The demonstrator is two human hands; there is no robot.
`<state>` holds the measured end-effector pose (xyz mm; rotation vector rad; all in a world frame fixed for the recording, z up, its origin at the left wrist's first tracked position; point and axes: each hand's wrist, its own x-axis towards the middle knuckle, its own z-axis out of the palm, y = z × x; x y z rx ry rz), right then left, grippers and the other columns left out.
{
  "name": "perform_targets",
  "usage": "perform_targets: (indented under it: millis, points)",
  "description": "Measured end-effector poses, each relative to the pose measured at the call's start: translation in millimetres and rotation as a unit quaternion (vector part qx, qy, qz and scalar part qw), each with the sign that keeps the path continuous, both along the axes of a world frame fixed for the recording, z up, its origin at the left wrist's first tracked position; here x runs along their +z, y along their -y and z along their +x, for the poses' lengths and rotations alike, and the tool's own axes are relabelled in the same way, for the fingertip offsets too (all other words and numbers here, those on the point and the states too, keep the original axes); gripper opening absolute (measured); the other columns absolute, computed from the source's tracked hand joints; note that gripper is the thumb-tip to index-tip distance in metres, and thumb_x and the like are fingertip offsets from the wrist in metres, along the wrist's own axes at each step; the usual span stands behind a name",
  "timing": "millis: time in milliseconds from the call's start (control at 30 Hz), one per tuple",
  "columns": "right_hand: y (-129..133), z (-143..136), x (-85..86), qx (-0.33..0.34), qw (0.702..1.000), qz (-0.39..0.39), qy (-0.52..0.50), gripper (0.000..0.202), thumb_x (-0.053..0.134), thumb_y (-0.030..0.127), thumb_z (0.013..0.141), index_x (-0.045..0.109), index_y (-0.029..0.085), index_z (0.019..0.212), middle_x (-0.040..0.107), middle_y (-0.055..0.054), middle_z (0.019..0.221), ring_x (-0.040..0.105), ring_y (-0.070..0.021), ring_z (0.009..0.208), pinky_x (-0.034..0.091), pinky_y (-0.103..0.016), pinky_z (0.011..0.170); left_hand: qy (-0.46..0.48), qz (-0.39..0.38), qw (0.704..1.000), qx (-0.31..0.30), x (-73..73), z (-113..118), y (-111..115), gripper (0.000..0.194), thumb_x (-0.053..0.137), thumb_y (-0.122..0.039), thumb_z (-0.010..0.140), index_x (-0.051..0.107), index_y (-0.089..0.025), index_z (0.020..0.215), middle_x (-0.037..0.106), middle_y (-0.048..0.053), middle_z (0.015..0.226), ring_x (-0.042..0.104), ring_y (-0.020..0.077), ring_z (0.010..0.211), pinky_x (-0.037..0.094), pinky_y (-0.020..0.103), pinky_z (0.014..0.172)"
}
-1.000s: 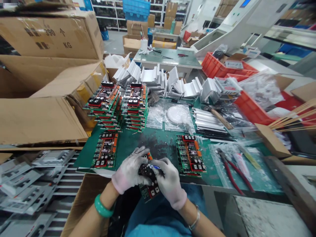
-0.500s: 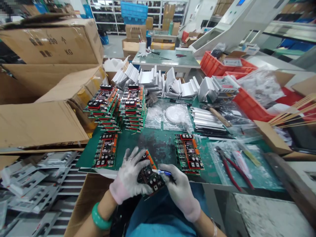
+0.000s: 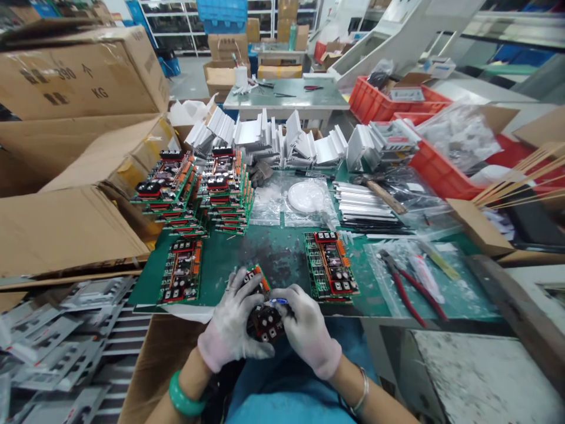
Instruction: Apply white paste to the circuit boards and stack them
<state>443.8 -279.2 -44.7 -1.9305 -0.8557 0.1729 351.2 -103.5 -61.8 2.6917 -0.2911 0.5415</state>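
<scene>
My left hand (image 3: 232,324), in a white glove, grips a circuit board (image 3: 270,323) by its left side, fingers curled over its upper part and thumb at the lower edge. The board lies tilted at the table's front edge, close to my body. My right hand (image 3: 306,330), also gloved, is closed on a slim blue-and-white pen-like tool (image 3: 279,301). The tool's tip points left over the middle of the board; I cannot tell whether it touches. Flat on the table are a single board (image 3: 180,271) to the left and a short board stack (image 3: 332,268) to the right.
Two tall stacks of boards (image 3: 227,191) stand at the back left, before silver heat sinks (image 3: 260,138). Plastic bags (image 3: 304,200), metal strips (image 3: 364,206) and a hammer (image 3: 384,194) lie behind. Red-handled cutters (image 3: 408,291) rest at right. Cardboard boxes (image 3: 66,229) flank the left.
My right hand with the pen-like tool has moved left and slightly up, closer to my left hand. The view has shifted a little. Both hands keep their hold.
</scene>
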Motion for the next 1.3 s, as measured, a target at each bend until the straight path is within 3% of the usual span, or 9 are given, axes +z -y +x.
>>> perform_targets:
  millis: [267, 467, 600, 733, 800, 867, 1000, 1100, 1300]
  points:
    - [-3.7, -0.1, -3.9, -0.015, 1.000, 0.020, 0.014, 0.035, 0.045, 0.003, 0.075, 0.067, 0.021, 0.095, 0.065, -0.003, 0.082, 0.064, -0.0169, 0.074, 0.051, -0.026, 0.067, 0.082, -0.009, 0.994, 0.077, -7.9, -9.3, 14.3, 0.071, 0.055, -0.078, 0.076, 0.053, -0.019, 0.116, 0.055, 0.019, 0.131, 0.035, 0.0398, 0.138, 0.033, 0.062, 0.109]
    - [-2.9, 2.4, 3.9, -0.029, 0.998, 0.036, -0.036, 0.025, 0.050, 0.010, 0.080, 0.069, 0.021, 0.092, 0.070, -0.003, 0.083, 0.067, -0.0178, 0.076, 0.054, -0.027, 0.069, 0.082, 0.004, 0.994, 0.075, -6.4, -9.9, 14.8, 0.068, 0.059, -0.074, 0.076, 0.057, -0.021, 0.118, 0.055, 0.016, 0.134, 0.037, 0.0394, 0.136, 0.034, 0.061, 0.108]
    - [11.1, 1.2, 13.5, -0.046, 0.987, 0.061, -0.145, 0.021, 0.054, 0.022, 0.086, 0.070, 0.022, 0.100, 0.074, -0.003, 0.095, 0.070, -0.0193, 0.086, 0.057, -0.028, 0.074, 0.068, 0.028, 0.995, 0.067, -0.6, -10.0, 12.8, 0.064, 0.058, -0.072, 0.078, 0.057, -0.022, 0.118, 0.054, 0.015, 0.137, 0.035, 0.0375, 0.138, 0.029, 0.060, 0.111]
    - [33.1, -6.7, 7.1, -0.079, 0.982, 0.066, -0.157, 0.026, 0.054, 0.031, 0.089, 0.068, 0.023, 0.110, 0.075, -0.003, 0.099, 0.072, -0.0185, 0.084, 0.059, -0.027, 0.075, 0.057, 0.055, 0.994, 0.080, 3.1, -14.9, 15.5, 0.062, 0.056, -0.071, 0.080, 0.057, -0.023, 0.119, 0.056, 0.013, 0.134, 0.038, 0.0366, 0.136, 0.020, 0.059, 0.115]
    - [41.8, -11.2, -1.5, -0.095, 0.983, 0.059, -0.148, 0.025, 0.054, 0.031, 0.090, 0.067, 0.023, 0.110, 0.075, -0.003, 0.098, 0.072, -0.0184, 0.084, 0.059, -0.027, 0.074, 0.082, 0.047, 0.990, 0.101, 2.2, -19.6, 20.7, 0.062, 0.054, -0.072, 0.082, 0.056, -0.023, 0.119, 0.062, 0.012, 0.123, 0.048, 0.0340, 0.127, 0.024, 0.056, 0.115]
    - [47.5, -14.7, -10.5, -0.096, 0.984, 0.047, -0.144, 0.024, 0.053, 0.029, 0.091, 0.068, 0.023, 0.109, 0.075, -0.004, 0.099, 0.072, -0.0191, 0.086, 0.059, -0.028, 0.076, 0.123, 0.023, 0.983, 0.137, 0.4, -24.4, 28.2, 0.055, 0.055, -0.072, 0.082, 0.058, -0.024, 0.111, 0.066, 0.008, 0.104, 0.060, 0.0289, 0.108, 0.037, 0.051, 0.108]
    - [51.1, -16.5, -22.3, -0.069, 0.985, 0.037, -0.152, 0.026, 0.049, 0.018, 0.088, 0.068, 0.023, 0.106, 0.074, -0.005, 0.101, 0.071, -0.0196, 0.089, 0.059, -0.029, 0.076, 0.118, 0.004, 0.979, 0.169, -0.2, -28.3, 42.8, 0.028, 0.061, -0.053, 0.087, 0.060, -0.025, 0.091, 0.063, 0.001, 0.079, 0.062, 0.0211, 0.079, 0.048, 0.042, 0.088]
    - [50.4, -14.3, -23.3, -0.046, 0.987, 0.030, -0.152, 0.030, 0.047, 0.013, 0.085, 0.066, 0.023, 0.106, 0.073, -0.003, 0.099, 0.070, -0.0180, 0.087, 0.058, -0.027, 0.074, 0.110, -0.018, 0.982, 0.154, 2.5, -26.6, 48.1, 0.016, 0.058, -0.041, 0.091, 0.060, -0.025, 0.090, 0.063, 0.000, 0.077, 0.062, 0.0198, 0.078, 0.048, 0.041, 0.086]
    - [48.4, -12.2, -20.3, 0.015, 0.993, 0.048, -0.105, 0.024, 0.049, 0.011, 0.085, 0.065, 0.022, 0.099, 0.071, -0.002, 0.088, 0.068, -0.0162, 0.082, 0.055, -0.026, 0.074, 0.134, -0.047, 0.979, 0.146, 3.4, -28.0, 47.7, 0.015, 0.055, -0.035, 0.093, 0.060, -0.021, 0.091, 0.062, 0.003, 0.082, 0.063, 0.0193, 0.082, 0.053, 0.039, 0.088]
